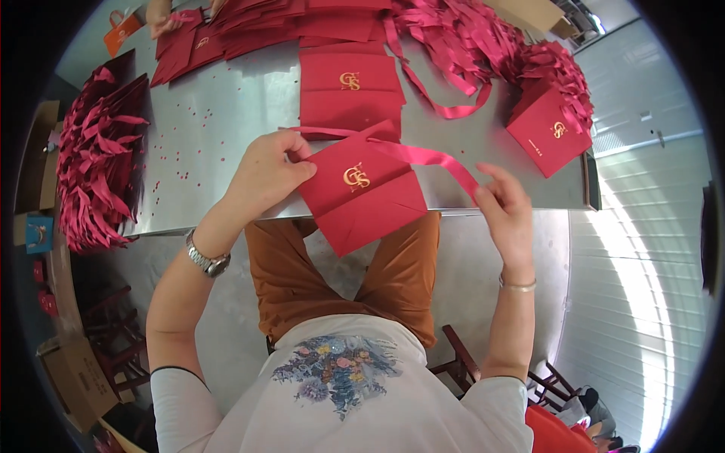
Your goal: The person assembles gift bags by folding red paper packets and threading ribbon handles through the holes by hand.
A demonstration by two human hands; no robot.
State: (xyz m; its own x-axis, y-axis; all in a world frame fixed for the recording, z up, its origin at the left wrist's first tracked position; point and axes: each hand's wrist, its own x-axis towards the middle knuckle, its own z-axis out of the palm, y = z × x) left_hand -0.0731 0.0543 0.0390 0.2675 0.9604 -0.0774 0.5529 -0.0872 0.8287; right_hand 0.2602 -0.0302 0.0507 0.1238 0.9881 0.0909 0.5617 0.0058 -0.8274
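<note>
A flat red paper gift bag (375, 215) with a gold emblem hangs tilted over the table's near edge. My left hand (272, 172) pinches its upper left edge between thumb and fingers. From the bag's top a pink-red satin ribbon (434, 157) runs to the right, and its far part is pinched in my right hand (504, 210). A short stretch of ribbon also shows at the bag's left, beside my left fingers. Just beyond lies a row of overlapping flat red bags (351, 106), partly covered by the held one.
Loose ribbons (461, 41) are heaped at the far right. Ribboned bags pile up at the table's left (102, 170) and right (550, 134). Small red dots are scattered on the metal table (253, 98). Another person's hand (160, 19) touches bags at the far left.
</note>
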